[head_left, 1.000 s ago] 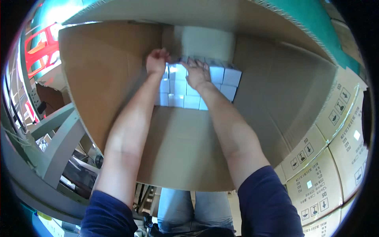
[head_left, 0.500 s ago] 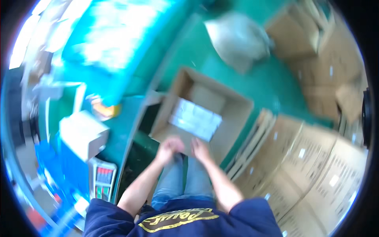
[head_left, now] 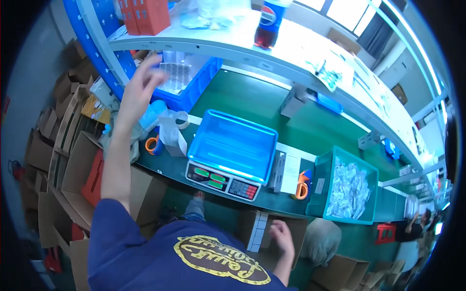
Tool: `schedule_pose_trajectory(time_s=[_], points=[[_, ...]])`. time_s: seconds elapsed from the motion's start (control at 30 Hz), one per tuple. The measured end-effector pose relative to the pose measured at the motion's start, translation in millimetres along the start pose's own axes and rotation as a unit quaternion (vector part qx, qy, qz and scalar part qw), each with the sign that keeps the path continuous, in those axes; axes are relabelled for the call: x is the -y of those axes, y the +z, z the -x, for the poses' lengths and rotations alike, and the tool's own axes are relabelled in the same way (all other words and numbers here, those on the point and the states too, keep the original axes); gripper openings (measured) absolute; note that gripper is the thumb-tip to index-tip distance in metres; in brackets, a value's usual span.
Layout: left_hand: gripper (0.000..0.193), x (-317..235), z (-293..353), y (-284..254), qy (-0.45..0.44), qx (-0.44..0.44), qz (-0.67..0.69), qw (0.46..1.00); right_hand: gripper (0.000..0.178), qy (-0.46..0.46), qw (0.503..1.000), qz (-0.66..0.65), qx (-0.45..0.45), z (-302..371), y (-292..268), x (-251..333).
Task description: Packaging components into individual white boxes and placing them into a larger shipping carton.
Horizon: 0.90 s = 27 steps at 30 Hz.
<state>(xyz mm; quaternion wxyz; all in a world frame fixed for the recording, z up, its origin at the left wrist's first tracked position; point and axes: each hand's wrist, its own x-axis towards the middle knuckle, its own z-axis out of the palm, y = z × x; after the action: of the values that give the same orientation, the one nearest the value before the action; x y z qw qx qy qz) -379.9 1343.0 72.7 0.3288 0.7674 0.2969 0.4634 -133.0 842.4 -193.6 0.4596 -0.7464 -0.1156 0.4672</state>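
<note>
My left hand [head_left: 145,80] is raised toward the blue bin [head_left: 194,94], its fingers loosely bent and apart with nothing seen in them. Clear round items in rows [head_left: 175,75] lie inside that bin, partly behind my fingers. Low on the right, my right hand [head_left: 281,236] hangs open beside a cardboard box [head_left: 291,228] on the floor, which has small white boxes [head_left: 257,232] along one side. Between my arms, on the bench, stands a digital scale [head_left: 221,183] with a bare blue pan [head_left: 233,143].
A shelf [head_left: 233,46] with a cola bottle [head_left: 269,24] and orange boxes [head_left: 145,17] runs above the bench. Tape dispensers [head_left: 301,189] flank the scale. A green crate [head_left: 318,199] holds clear packets. Cartons [head_left: 73,194] stand at left. Another person [head_left: 415,233] is far right.
I have turned from the open carton on the floor to the bench. My left hand has left the carton and risen to the blue bin; my right hand is now off to the right.
</note>
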Motion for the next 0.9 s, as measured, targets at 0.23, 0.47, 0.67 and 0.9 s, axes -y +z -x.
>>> schedule_pose_trajectory(time_s=[0.23,0.47,0.67,0.9], points=[[0.015,82.9,-248.8,41.5,0.321,0.031,-0.218,0.921,0.032,-0.194,0.973,0.047,-0.119,-73.5,27.3,179.8],[0.033,114.4,-276.9,61.1,0.211,-0.016,-0.34,0.916,0.028,-0.188,0.941,-0.027,-0.28,-88.4,-27.8,186.9],[0.029,91.5,-269.6,37.8,0.238,-0.144,-0.499,0.821,0.05,-0.115,0.855,0.168,-0.477,-167.1,-246.2,97.4],[0.036,95.2,-57.9,290.5,0.151,0.396,-0.22,0.879,0.066,0.106,0.912,0.327,-0.226,-246.7,-272.9,41.8]])
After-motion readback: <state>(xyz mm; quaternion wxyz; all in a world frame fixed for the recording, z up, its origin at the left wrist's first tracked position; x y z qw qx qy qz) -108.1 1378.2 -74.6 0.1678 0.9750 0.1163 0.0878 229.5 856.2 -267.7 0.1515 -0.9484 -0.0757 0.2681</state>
